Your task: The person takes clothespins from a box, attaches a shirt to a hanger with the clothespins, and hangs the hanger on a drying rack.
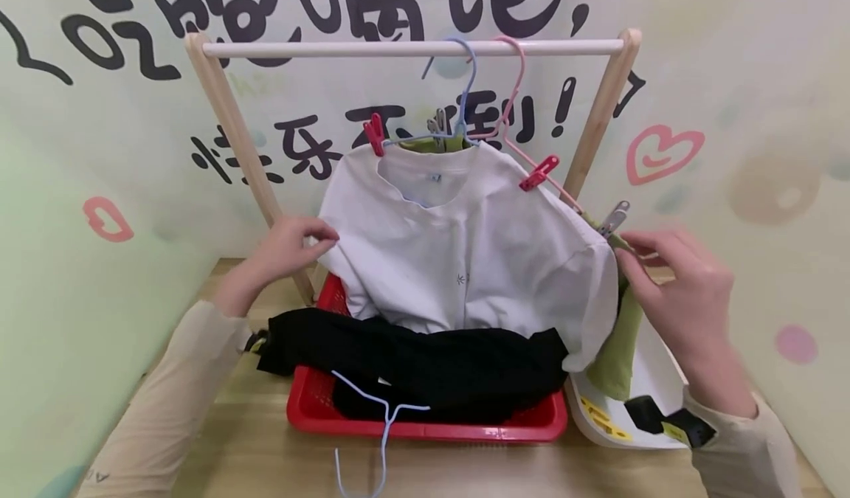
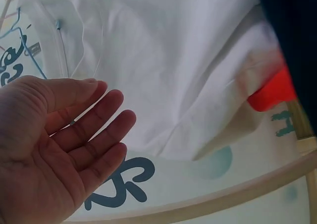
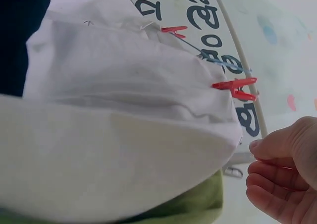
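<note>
Left grip (image 1: 290,249) looked loose, fingers a bit apart beside the shirt (image 1: 412,240) mid-frame; right grip (image 1: 684,280), right of frame, was relaxed too, clamped on nothing. Red clips (image 1: 375,135) sat at both shoulders, presumably so it wouldn't slide off the blue hanger (image 1: 462,114) hooked over the rail (image 1: 372,49).
</note>
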A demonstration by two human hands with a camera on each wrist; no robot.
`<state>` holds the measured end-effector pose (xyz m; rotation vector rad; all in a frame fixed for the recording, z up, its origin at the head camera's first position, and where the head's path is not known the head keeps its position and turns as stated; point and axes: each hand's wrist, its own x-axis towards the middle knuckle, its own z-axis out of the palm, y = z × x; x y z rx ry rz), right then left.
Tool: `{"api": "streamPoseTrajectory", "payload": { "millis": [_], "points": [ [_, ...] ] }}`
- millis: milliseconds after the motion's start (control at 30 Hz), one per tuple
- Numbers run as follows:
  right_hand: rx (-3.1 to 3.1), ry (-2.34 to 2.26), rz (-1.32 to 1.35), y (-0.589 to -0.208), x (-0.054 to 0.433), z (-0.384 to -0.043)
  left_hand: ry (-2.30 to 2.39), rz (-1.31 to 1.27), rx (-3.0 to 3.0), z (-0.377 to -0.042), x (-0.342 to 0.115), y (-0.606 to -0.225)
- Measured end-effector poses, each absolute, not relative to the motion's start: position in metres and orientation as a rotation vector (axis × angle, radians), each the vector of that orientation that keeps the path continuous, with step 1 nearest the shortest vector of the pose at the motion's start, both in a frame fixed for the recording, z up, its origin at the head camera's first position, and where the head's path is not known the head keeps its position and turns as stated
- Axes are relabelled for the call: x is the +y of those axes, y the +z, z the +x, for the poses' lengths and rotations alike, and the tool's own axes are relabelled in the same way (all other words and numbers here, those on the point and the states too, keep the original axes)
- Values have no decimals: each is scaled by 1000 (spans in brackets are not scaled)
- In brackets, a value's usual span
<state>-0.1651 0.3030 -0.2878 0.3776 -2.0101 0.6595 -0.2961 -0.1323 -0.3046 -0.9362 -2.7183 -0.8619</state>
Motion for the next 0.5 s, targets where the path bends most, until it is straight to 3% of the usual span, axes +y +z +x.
{"api": "streamPoseTrajectory", "payload": {
  "millis": [500],
  "points": [
    [-2009,714,279,-338,341,-143,-727,-1057,-2701,-238,-155,-342]
  ]
}}
